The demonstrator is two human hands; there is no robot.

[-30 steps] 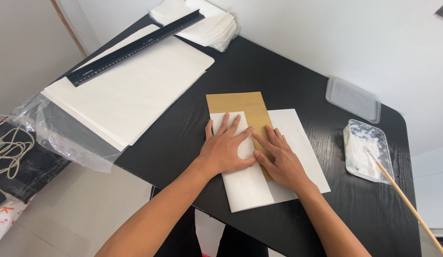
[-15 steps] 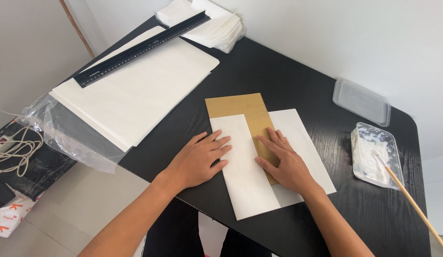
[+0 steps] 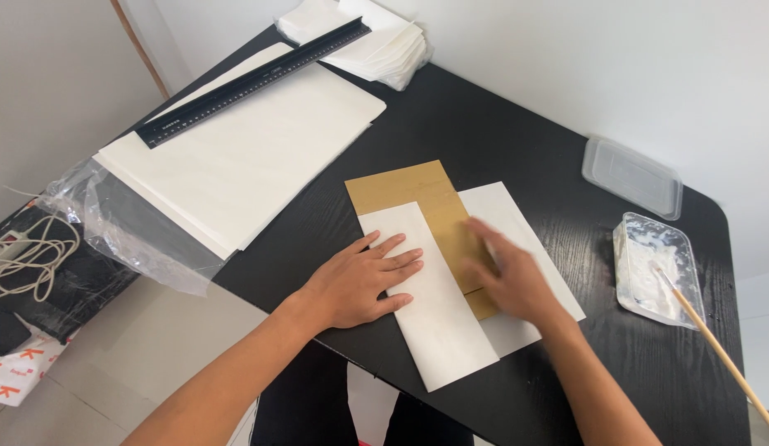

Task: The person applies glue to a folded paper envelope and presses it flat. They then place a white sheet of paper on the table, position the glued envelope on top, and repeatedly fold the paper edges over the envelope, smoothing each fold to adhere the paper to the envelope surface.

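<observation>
Left hand (image 3: 360,281) lies flat and spread, palm down, pressing the near-left edge of a folded white flap (image 3: 430,306) against the black table (image 3: 500,124). Its fingers point right across the paper. Right hand (image 3: 510,277) is blurred, open with fingers together as far as can be told, resting on the brown card (image 3: 417,194) where it meets the white sheet (image 3: 517,227) on the right side; whether it presses or only skims, I cannot tell.

White paper wraps the card from both sides: the left flap is folded over it, the right part lies flat on the table, and the card's top end shows bare between them.

Farther right stand a clear tray of white paste (image 3: 653,264) with a wooden stick (image 3: 715,343) leaning in it, and a clear lid (image 3: 632,175) beyond. To the left lies a stack of white sheets (image 3: 244,157) with a black ruler (image 3: 252,81) across it, crumpled plastic wrap (image 3: 128,223) at its near corner, and folded white pieces (image 3: 360,37) at the far edge.

Likely risks: if the left hand eases off, the flap could spring up or slide askew on the card, giving a crooked fold. A quick sweep by the right hand could crease the sheet or drag the card out of line. The stick overhangs the table edge near the right arm, and an elbow could knock it.
</observation>
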